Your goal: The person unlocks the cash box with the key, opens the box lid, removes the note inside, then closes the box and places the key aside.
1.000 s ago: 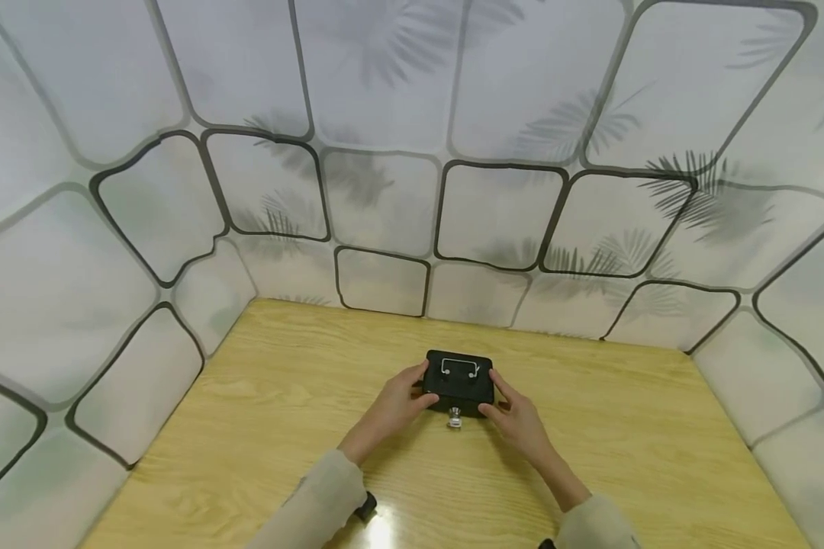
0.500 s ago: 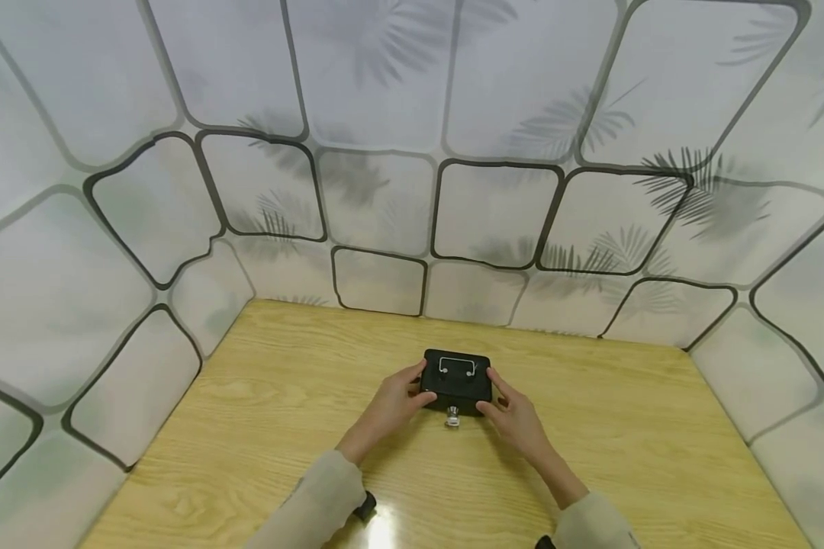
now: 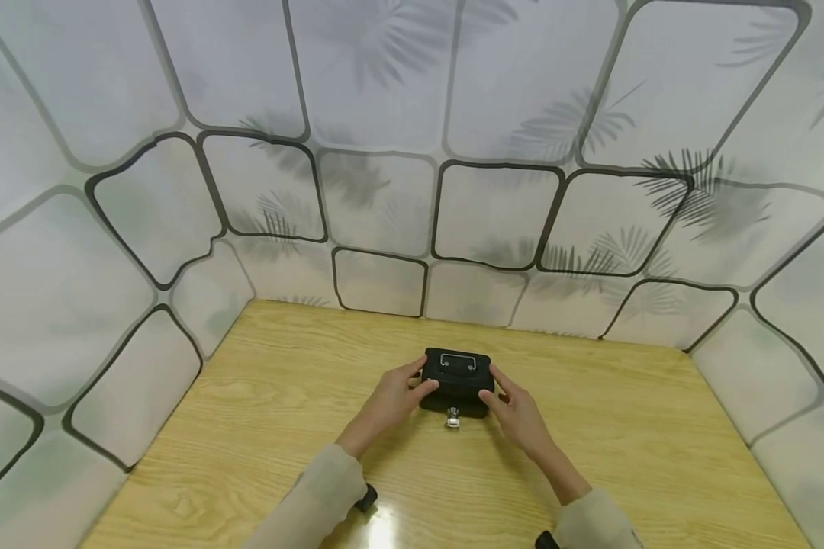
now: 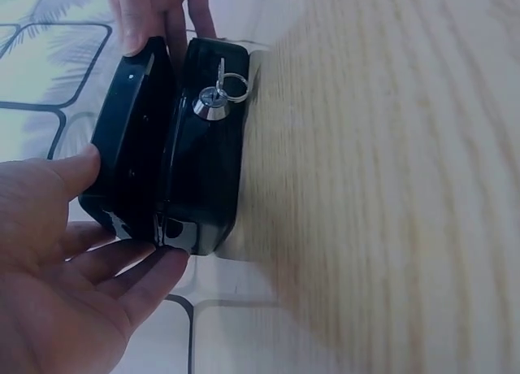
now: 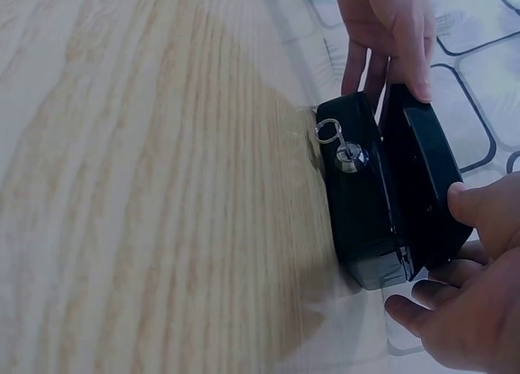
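A black cash box (image 3: 457, 385) with a wire handle on its lid stands on the table, its front toward me. Its lid (image 4: 122, 138) is partly raised, and a dark gap shows between lid and base in both wrist views. A key on a ring (image 5: 329, 132) sits in the silver lock (image 4: 211, 106) on the front. My left hand (image 3: 390, 398) holds the lid's left end, thumb on its front edge and fingers along the side. My right hand (image 3: 523, 421) grips the right end likewise. The inside is too dark to make out.
The wood-grain table (image 3: 302, 366) extends around the box on every side. Patterned fabric walls (image 3: 384, 191) rise behind it and to the left and right. A bright light reflection lies on the table near the left sleeve (image 3: 316, 496).
The lid's front edge has risen away from the base, opening a gap. Both thumbs have moved up with it. The base has stayed in about the same place.
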`<state>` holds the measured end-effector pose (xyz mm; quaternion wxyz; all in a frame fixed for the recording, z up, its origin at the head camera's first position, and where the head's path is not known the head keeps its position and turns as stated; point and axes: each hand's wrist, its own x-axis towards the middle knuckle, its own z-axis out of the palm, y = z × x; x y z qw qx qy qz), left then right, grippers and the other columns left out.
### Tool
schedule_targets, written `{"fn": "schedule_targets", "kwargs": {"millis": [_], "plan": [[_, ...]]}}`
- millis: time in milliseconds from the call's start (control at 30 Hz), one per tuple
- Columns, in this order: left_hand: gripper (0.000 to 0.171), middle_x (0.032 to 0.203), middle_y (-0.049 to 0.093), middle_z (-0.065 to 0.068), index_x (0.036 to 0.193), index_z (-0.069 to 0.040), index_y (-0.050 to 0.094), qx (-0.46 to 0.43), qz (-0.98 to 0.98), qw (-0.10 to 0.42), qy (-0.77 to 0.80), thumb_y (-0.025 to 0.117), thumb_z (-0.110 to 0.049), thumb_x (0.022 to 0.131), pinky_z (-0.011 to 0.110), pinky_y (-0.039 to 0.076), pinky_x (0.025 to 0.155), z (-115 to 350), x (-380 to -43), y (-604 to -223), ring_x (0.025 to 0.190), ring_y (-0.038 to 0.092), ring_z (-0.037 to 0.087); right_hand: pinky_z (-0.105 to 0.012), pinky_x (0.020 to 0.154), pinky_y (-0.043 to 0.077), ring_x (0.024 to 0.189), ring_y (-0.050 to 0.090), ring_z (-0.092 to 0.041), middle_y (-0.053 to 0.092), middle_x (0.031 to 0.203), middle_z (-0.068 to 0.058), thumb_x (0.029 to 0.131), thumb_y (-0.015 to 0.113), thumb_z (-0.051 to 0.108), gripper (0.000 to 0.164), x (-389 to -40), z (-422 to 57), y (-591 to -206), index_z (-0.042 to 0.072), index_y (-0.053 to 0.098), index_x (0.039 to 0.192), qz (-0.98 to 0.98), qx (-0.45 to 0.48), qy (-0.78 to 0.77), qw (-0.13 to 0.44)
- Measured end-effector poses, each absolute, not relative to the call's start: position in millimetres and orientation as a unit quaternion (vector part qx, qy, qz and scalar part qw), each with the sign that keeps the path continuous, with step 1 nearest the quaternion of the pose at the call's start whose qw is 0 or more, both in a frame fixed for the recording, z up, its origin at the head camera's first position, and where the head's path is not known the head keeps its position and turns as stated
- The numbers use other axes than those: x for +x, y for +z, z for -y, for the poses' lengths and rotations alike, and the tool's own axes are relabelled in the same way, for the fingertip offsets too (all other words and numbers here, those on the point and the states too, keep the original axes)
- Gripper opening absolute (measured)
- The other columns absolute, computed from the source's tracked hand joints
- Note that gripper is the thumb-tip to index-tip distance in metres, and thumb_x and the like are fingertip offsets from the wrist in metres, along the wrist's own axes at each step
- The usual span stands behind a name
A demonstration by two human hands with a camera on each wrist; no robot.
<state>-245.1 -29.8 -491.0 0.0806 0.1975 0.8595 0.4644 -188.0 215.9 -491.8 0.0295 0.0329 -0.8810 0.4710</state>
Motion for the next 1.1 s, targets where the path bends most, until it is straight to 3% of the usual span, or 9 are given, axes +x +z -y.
{"fn": "schedule_targets", "kwargs": {"millis": [133,333,533,667,900,1100], "plan": [[0.067,0.151,0.052,0.02,0.157,-0.006,0.043,0.193,-0.863,0.071,0.461,0.062,-0.042,0.104,0.049,0.048,0.108,28.0,-248.3,-488.6,0.133,0.057,0.032,-0.055,0.101,0.051,0.132,0.052,-0.048,0.036,0.16,-0.024,0.108,0.058,0.026,0.062,-188.7,-215.7,-488.2,-0.001,0.034,0.159,0.88,0.033,0.472,0.03],[0.065,0.148,0.056,0.017,0.155,-0.007,0.047,0.191,-0.877,0.05,0.438,0.058,-0.047,0.105,0.049,0.049,0.107,26.4,-251.6,-483.7,0.129,0.06,0.031,-0.053,0.098,0.052,0.128,0.056,-0.046,0.038,0.158,-0.027,0.109,0.056,0.029,0.063,-193.7,-217.7,-480.1,-0.003,0.035,0.158,0.885,0.034,0.463,0.027],[0.064,0.145,0.06,0.012,0.153,-0.009,0.051,0.177,-0.883,0.044,0.432,0.058,-0.05,0.104,0.05,0.053,0.101,24.1,-255.3,-478.3,0.122,0.065,0.029,-0.06,0.114,0.037,0.141,0.043,-0.045,0.04,0.157,-0.028,0.11,0.053,0.033,0.064,-200.3,-220.1,-470.5,-0.006,0.035,0.157,0.895,0.036,0.444,0.011],[0.064,0.143,0.061,0.012,0.152,-0.011,0.053,0.169,-0.886,0.048,0.429,0.055,-0.054,0.104,0.051,0.054,0.098,22.7,-257.7,-474.7,0.12,0.065,0.029,-0.062,0.116,0.033,0.143,0.039,-0.047,0.04,0.157,-0.029,0.11,0.051,0.037,0.065,-204.0,-222.0,-465.8,-0.006,0.036,0.157,0.896,0.034,0.443,-0.001],[0.063,0.133,0.068,0.012,0.147,-0.01,0.058,0.159,-0.888,0.034,0.43,0.055,-0.056,0.104,0.05,0.055,0.095,19.3,-264.1,-469.9,0.114,0.068,0.028,-0.061,0.111,0.041,0.138,0.047,-0.046,0.043,0.156,-0.027,0.111,0.049,0.04,0.065,-209.7,-222.7,-459.8,-0.005,0.037,0.157,0.892,0.034,0.451,-0.007],[0.065,0.132,0.068,0.011,0.145,-0.008,0.06,0.155,-0.89,0.028,0.427,0.053,-0.057,0.104,0.05,0.054,0.097,17.5,-269.3,-466.8,0.116,0.066,0.029,-0.053,0.099,0.053,0.126,0.058,-0.043,0.051,0.148,-0.029,0.11,0.051,0.041,0.064,-215.1,-224.7,-457.5,-0.003,0.042,0.155,0.877,0.019,0.48,-0.013]]}}
